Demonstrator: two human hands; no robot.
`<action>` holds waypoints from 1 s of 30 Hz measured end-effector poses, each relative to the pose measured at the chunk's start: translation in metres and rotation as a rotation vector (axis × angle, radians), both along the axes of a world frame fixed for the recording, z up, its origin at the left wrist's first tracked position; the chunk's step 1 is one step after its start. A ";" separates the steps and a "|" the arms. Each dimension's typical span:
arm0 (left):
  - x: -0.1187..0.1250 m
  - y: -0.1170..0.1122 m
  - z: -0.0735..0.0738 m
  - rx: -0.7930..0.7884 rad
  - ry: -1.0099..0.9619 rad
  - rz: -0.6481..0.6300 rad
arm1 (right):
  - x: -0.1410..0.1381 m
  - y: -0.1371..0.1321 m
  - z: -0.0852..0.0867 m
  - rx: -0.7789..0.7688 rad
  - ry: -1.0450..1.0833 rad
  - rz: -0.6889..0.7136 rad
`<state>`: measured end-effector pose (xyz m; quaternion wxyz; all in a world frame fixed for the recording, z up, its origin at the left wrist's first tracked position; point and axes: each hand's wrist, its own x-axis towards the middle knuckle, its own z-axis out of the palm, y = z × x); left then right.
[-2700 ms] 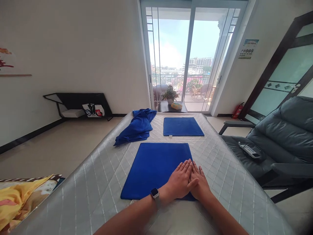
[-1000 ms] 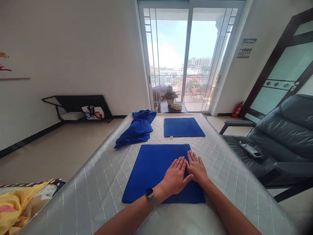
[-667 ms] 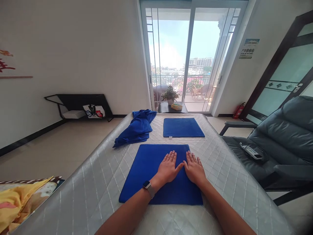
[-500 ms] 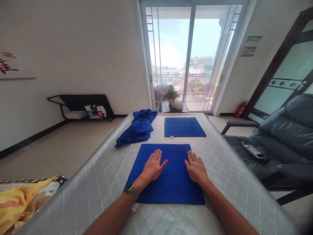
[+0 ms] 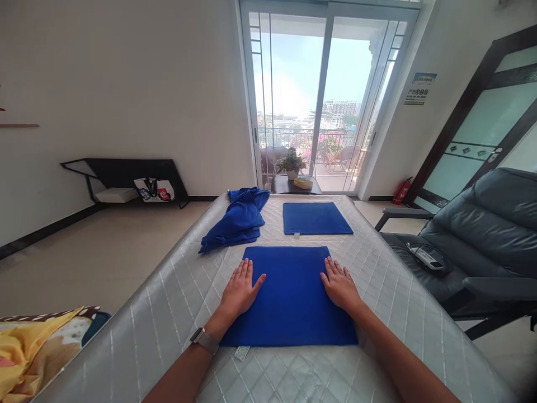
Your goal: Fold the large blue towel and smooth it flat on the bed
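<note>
Head view: left hand point(image 5: 239, 288) and right hand point(image 5: 340, 286) both flat, palms down, gripping nothing. They rest on opposite side edges of the near blue cloth point(image 5: 289, 302), which lies squared out on the mattress point(image 5: 168, 313) directly in front of the person. That wide placement likely presses the cloth smooth and stops it creeping. Far blue cloth point(image 5: 318, 218) lies flat beyond it; crumpled blue cloth point(image 5: 239, 221) sits ahead-left, probably parked clear of the hands.

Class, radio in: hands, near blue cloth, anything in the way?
Left hand, right hand: open, on opposite sides of near blue cloth. Spread flat. Crumpled blue cloth beyond, apart.
</note>
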<state>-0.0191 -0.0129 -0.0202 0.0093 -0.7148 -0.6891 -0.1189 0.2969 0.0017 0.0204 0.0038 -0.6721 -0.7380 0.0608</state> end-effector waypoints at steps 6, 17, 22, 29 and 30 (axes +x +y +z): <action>-0.002 0.000 -0.002 0.017 -0.010 -0.007 | -0.009 0.029 0.008 0.030 -0.018 -0.007; -0.011 0.002 -0.003 0.012 0.006 -0.005 | -0.006 0.049 -0.011 0.104 0.055 -0.043; -0.001 -0.002 0.014 0.098 0.042 -0.004 | -0.006 0.049 -0.011 0.120 0.083 -0.035; 0.109 0.017 0.030 -0.006 -0.010 -0.400 | -0.006 0.047 -0.010 0.131 0.124 -0.037; 0.128 0.023 0.031 -0.014 -0.027 -0.441 | -0.005 0.047 -0.011 0.134 0.118 -0.032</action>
